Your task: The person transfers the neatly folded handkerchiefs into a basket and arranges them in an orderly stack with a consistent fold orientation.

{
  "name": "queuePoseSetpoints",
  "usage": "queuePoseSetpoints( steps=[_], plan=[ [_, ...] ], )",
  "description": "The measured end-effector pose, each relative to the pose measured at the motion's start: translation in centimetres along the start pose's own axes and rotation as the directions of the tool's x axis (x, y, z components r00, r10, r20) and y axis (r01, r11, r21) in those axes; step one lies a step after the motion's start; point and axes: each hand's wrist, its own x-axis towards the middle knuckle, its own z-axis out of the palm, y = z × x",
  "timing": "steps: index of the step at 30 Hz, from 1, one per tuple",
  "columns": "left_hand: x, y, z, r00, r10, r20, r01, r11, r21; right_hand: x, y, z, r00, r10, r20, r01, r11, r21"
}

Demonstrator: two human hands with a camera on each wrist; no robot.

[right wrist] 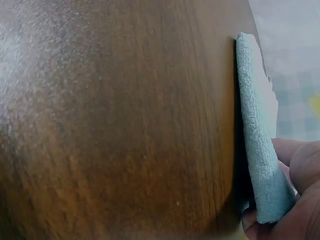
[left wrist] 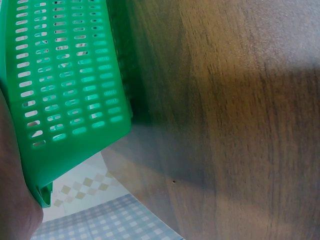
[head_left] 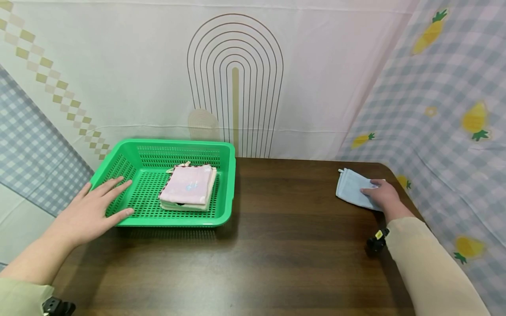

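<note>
At the right of the table, my right hand [head_left: 382, 195] pinches a folded light blue towel [head_left: 353, 186] by its near right edge. In the right wrist view the thumb lies on one side of the towel [right wrist: 257, 125] and a fingertip shows under its end. My left hand [head_left: 88, 210] rests with spread, straight fingers over the left near corner of a green plastic basket [head_left: 228, 184]. Inside the basket, toward its right side, lies a stack of folded towels, with a pink towel [head_left: 189, 184] on top of a cream one [head_left: 212, 186].
The dark wooden table [head_left: 276, 254] extends between the basket and the blue towel. A white patterned cloth [head_left: 316, 79] hangs behind it. Checked cloth [head_left: 446, 145] with pineapple prints borders the right side, and more checked cloth [head_left: 35, 140] hangs at the left.
</note>
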Motion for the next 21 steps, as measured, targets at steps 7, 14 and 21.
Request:
queuePoseSetpoints(
  steps=[7,14,21],
  plan=[
    [0.05,-0.11,0.19,1.000,0.002,0.001,-0.002,1.000,0.003,0.08,0.04,0.22,1.000,-0.029,0.006,0.028,0.997,0.072],
    [0.06,-0.10,0.18,1.000,0.005,-0.002,-0.005,1.000,0.006,-0.25,0.21,0.35,0.999,-0.053,0.011,0.051,0.995,0.087],
    [0.04,-0.23,0.35,1.000,0.001,-0.009,-0.001,1.000,0.006,-0.57,0.15,0.36,0.997,-0.070,0.027,0.069,0.997,0.033]
  ],
)
